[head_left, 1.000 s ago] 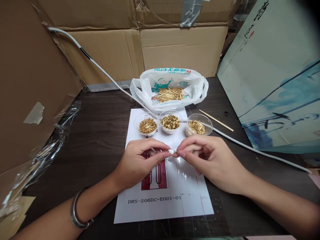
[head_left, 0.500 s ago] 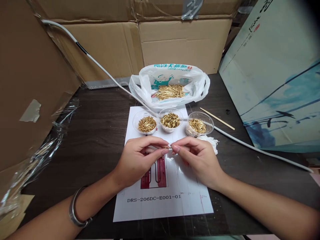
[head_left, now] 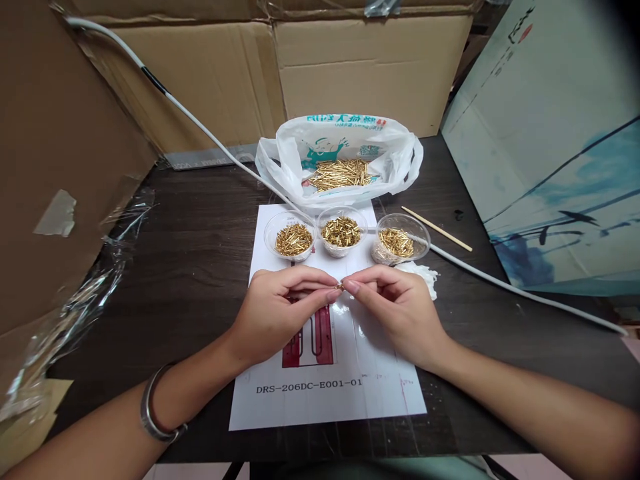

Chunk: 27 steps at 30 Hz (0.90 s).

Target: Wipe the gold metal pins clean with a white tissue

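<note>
Over the printed sheet (head_left: 330, 403), my left hand (head_left: 280, 313) and my right hand (head_left: 400, 310) meet at the fingertips. My left thumb and forefinger pinch a tiny gold-coloured metal pin (head_left: 339, 287), mostly hidden by the fingers. The right thumb and forefinger are closed at its other end. Just beyond my hands stand a left clear plastic cup (head_left: 270, 239) of small gold pins, a middle cup (head_left: 363, 230) of short gold tubes, and a right cup (head_left: 425, 240) of small gold parts.
Behind the cups lies an open white plastic bag (head_left: 280, 167) with longer gold pins. A white cable (head_left: 210, 133) crosses the table diagonally. A wooden stick (head_left: 437, 229) and crumpled white tissue (head_left: 424, 277) are at the right. Cardboard (head_left: 370, 73) walls the back.
My fingertips have drawn closer together around the small pin, covering more of it. The whole view has shifted slightly, with the table's front edge now showing more.
</note>
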Each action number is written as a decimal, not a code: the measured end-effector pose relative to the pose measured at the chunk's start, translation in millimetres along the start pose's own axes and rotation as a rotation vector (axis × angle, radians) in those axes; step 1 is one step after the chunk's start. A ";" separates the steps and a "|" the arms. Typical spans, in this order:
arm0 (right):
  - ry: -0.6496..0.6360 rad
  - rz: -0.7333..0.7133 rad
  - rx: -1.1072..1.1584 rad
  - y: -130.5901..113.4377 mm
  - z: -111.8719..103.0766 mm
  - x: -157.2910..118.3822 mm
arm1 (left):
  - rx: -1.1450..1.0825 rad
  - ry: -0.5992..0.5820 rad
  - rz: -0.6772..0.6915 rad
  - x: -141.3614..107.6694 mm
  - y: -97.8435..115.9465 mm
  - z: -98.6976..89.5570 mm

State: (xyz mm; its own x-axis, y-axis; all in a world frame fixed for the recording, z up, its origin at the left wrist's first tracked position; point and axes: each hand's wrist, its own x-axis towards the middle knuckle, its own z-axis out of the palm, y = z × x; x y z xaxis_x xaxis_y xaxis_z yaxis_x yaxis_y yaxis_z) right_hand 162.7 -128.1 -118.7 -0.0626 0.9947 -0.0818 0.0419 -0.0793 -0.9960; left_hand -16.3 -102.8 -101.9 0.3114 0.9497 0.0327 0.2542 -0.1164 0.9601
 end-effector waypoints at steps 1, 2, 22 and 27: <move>0.000 0.003 0.006 0.3 0.2 0.2 | 0.001 -0.005 -0.004 -0.2 -0.3 0.0; -0.001 0.006 0.010 0.6 0.4 0.5 | 0.002 -0.010 -0.008 -0.3 -0.8 0.0; -0.035 0.006 -0.012 1.3 -0.5 1.4 | -0.094 -0.084 -0.086 -1.7 -6.9 2.4; -0.034 -0.032 0.004 3.6 0.4 -1.9 | -0.035 -0.059 -0.041 -3.4 -7.0 3.3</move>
State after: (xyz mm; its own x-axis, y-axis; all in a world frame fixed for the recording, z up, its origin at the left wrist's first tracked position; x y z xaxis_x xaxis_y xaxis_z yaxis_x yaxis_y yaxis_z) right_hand 162.6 -130.3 -122.2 -0.0975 0.9939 -0.0511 0.0353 -0.0479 -0.9982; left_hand -16.1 -106.2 -109.6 0.3547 0.9347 -0.0226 0.2363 -0.0662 0.9694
